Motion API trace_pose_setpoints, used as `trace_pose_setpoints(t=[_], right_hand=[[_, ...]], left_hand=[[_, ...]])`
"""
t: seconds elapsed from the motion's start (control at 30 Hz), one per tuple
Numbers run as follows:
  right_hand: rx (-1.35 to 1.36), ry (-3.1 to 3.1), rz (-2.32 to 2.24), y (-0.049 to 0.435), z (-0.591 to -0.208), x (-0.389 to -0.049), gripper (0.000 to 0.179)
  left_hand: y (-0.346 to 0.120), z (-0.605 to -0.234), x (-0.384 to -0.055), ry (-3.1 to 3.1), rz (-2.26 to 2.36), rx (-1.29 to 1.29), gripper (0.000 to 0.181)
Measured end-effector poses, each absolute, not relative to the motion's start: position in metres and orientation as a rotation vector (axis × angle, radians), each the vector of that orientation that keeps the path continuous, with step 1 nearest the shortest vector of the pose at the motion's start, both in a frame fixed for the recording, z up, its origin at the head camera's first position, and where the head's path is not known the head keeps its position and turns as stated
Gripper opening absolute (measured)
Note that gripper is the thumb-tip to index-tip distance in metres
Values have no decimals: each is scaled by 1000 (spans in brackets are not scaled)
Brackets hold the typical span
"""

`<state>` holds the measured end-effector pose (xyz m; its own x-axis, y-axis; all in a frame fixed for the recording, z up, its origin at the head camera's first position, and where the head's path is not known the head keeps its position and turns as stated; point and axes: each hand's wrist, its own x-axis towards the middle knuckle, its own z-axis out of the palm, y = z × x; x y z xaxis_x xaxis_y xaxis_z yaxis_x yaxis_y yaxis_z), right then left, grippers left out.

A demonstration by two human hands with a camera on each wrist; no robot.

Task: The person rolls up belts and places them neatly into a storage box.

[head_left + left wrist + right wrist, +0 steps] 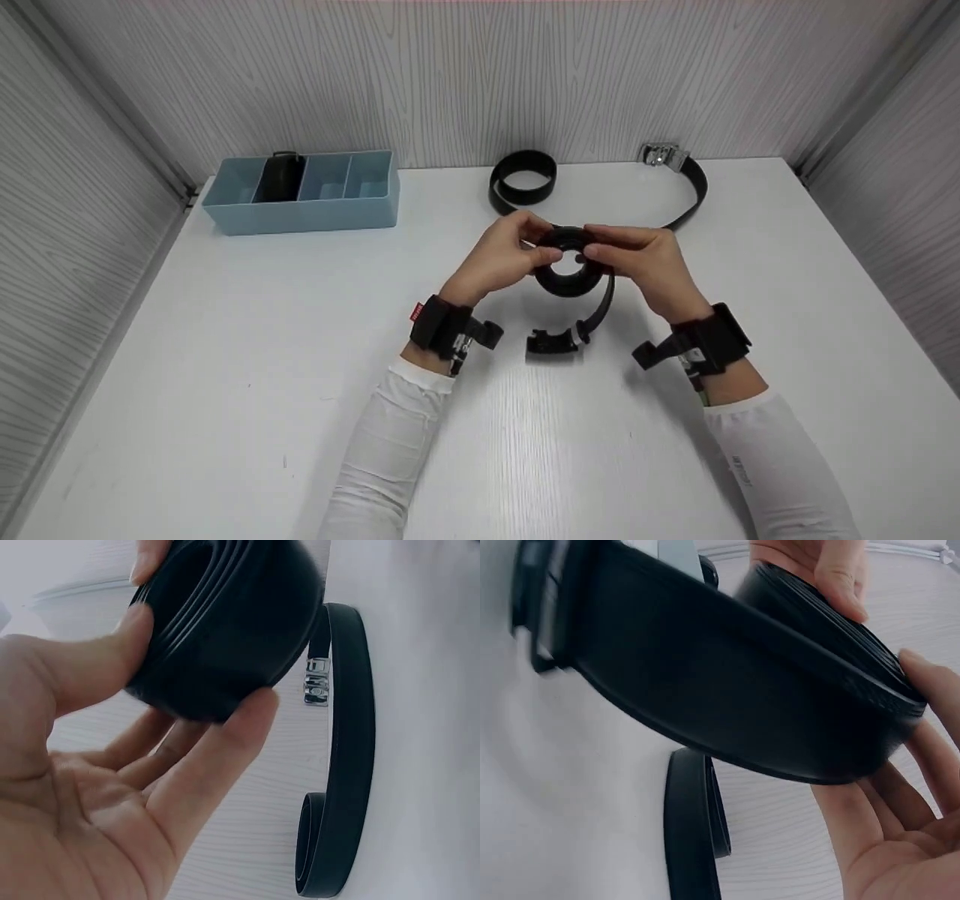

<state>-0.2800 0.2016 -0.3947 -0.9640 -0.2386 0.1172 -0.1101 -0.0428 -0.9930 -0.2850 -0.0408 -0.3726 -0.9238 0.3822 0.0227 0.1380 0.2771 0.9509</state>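
Note:
A black belt (567, 286), wound into a coil, is held up over the table between both hands. My left hand (499, 259) pinches the coil's left side, thumb on the near face and fingers behind. On the opposite side, my right hand (651, 268) grips it the same way. The belt's loose end hangs from the coil towards me, with a dark buckle (553, 343) at its tip. Behind the hands lies a second black belt (698, 186), with a silver buckle (661, 154) at the right and a loosely curled end at the left; the hands hide its middle.
A blue divided tray (300, 219) stands at the back left of the white table (225, 337). One compartment holds a rolled black item (280, 180), seemingly another belt. Grey wood-grain panels (450, 75) enclose the table's back and sides.

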Motion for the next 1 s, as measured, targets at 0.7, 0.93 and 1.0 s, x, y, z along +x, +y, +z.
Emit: trace_pose_setpoints(t=[0.7, 0.93, 1.0], right_hand=[[-408, 2148, -2017, 207, -392, -279, 40], [-373, 2080, -2214, 203, -398, -281, 45], [-373, 2082, -2200, 202, -398, -282, 43]], left_hand=[[-42, -371, -283, 2289, 1569, 555, 37], [-41, -372, -284, 2282, 1722, 446, 38], [-42, -372, -284, 2290, 1699, 450, 38]])
